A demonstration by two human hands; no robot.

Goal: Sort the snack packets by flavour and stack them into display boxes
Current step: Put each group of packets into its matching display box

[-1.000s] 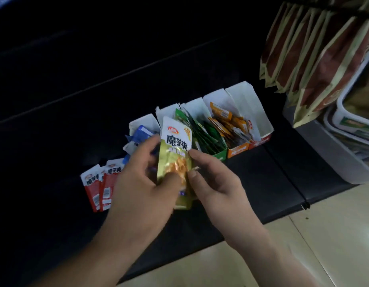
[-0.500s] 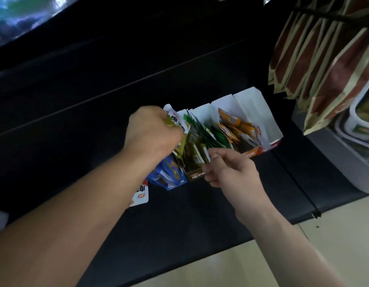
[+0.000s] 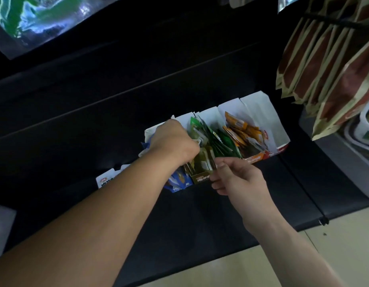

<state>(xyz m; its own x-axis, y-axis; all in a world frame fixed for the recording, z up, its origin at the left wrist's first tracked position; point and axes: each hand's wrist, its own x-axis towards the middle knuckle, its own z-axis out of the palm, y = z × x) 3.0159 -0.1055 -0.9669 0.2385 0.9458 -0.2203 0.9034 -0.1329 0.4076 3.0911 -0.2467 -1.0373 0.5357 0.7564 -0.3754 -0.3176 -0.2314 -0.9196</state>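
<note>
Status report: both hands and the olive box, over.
Left hand grips olive packets inside the olive box. Right hand pinches the box's front corner. Green packets lean close alongside; nothing blocking.

Glossy foil-like packets in seemingly matt white cardboard display boxes.

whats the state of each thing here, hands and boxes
left hand: fingers curled on gold packets
right hand: pinching olive box's front corner
olive box: open, part full
green box: open, full of packets
orange box: open, holds packets
blue box: open, partly hidden
</note>
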